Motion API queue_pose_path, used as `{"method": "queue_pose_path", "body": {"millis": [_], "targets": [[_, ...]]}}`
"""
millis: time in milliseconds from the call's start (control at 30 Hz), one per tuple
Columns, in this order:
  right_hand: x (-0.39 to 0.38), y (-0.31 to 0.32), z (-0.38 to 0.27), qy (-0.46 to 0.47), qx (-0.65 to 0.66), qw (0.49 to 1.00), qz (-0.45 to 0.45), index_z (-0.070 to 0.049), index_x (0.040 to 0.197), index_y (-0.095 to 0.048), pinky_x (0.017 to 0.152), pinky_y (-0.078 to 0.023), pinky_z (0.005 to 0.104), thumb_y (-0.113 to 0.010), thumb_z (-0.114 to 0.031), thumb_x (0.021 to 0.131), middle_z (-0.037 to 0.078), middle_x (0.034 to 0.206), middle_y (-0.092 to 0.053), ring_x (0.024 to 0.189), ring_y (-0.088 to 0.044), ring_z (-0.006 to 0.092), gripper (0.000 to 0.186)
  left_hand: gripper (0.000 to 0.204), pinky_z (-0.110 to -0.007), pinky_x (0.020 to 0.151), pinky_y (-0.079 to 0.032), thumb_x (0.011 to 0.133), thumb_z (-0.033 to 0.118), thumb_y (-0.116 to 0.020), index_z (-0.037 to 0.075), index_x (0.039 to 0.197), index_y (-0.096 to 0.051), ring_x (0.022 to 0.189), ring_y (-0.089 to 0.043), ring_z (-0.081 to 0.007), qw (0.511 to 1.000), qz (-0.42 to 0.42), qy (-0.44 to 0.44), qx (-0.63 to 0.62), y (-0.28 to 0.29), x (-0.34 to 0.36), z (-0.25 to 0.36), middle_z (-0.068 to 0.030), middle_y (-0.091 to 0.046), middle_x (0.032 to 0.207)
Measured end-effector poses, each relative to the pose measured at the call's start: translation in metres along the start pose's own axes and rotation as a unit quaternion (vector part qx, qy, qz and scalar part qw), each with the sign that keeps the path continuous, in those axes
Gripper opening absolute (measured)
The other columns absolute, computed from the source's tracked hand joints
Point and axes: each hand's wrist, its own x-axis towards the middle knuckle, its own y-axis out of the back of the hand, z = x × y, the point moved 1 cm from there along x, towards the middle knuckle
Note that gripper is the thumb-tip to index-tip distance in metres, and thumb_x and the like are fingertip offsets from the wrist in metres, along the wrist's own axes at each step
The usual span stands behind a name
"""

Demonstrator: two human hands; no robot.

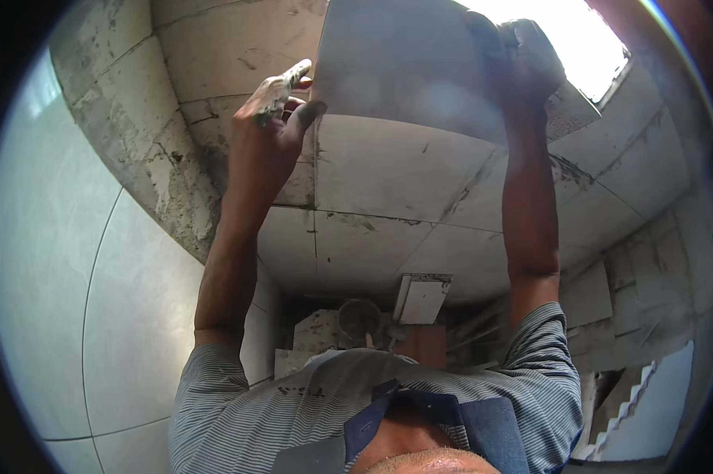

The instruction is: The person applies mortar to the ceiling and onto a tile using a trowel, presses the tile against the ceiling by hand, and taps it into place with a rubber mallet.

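Note:
A large grey wall tile (404, 67) stands against the wall in front of me, above a row of paler tiles. My left hand (273, 107), smeared with mortar, is at the tile's left edge. Its thumb touches the lower corner, the index finger points up along the edge, and the other fingers are partly bent. High on the right side of the tile, my right hand (532, 67) rests against its face near the bright opening. That hand looks dark and seems gloved; its fingers are too shadowed to make out.
Set pale tiles (396, 166) cover the wall below. Rough, mortar-stained wall (179, 170) lies to the left, beside large glossy tiles (135, 292). A window opening (586, 47) glares at upper right. Beneath me are a round bucket (360, 316) and a white box-like piece (422, 299).

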Motion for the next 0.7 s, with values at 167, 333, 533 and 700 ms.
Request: {"method": "queue_pose_path", "body": {"millis": [167,333,533,700], "targets": [[0.016,-0.032,0.059,0.093,0.049,0.985,-0.140,-0.007,0.066,-0.058,0.052,-0.045,0.0291,-0.070,-0.051,0.074,0.002,0.059,-0.055,0.053,-0.056,0.0162,0.046,0.027,-0.030,0.062,-0.050,0.080,0.021,-0.068,0.003,0.100,-0.065,0.071,-0.066,-0.0184,0.998,0.058,-0.018,-0.003,-0.017,0.028,-0.041,-0.0099,-0.067,0.081],[0.016,-0.064,0.024,0.016,0.096,0.964,-0.248,-0.007,0.066,-0.058,0.053,-0.046,0.0300,-0.069,-0.053,0.074,0.001,0.060,-0.056,0.054,-0.056,0.0157,0.048,0.026,-0.030,0.063,-0.049,0.076,0.021,-0.067,0.003,0.094,-0.066,0.069,-0.065,-0.0187,0.998,-0.009,0.049,-0.049,-0.032,0.044,-0.103,-0.0099,-0.068,0.078],[-0.013,-0.079,0.016,-0.081,0.023,0.977,-0.198,-0.006,0.077,-0.064,0.063,-0.049,0.0340,-0.064,-0.061,0.074,0.001,0.067,-0.061,0.063,-0.061,0.0182,0.055,0.025,-0.028,0.063,-0.048,0.075,0.022,-0.068,0.005,0.092,-0.067,0.064,-0.061,-0.0138,0.996,-0.021,0.032,-0.075,-0.067,0.057,-0.126,-0.0071,-0.068,0.077],[-0.016,-0.089,-0.007,-0.170,-0.042,0.944,-0.280,-0.003,0.108,-0.064,0.085,-0.045,0.0391,-0.049,-0.077,0.071,0.010,0.091,-0.068,0.094,-0.063,0.0262,0.084,0.024,-0.028,0.061,-0.048,0.072,0.020,-0.071,0.006,0.091,-0.067,0.062,-0.060,-0.0111,0.991,-0.049,0.114,-0.045,-0.070,0.050,-0.145,-0.0059,-0.068,0.074]]}}
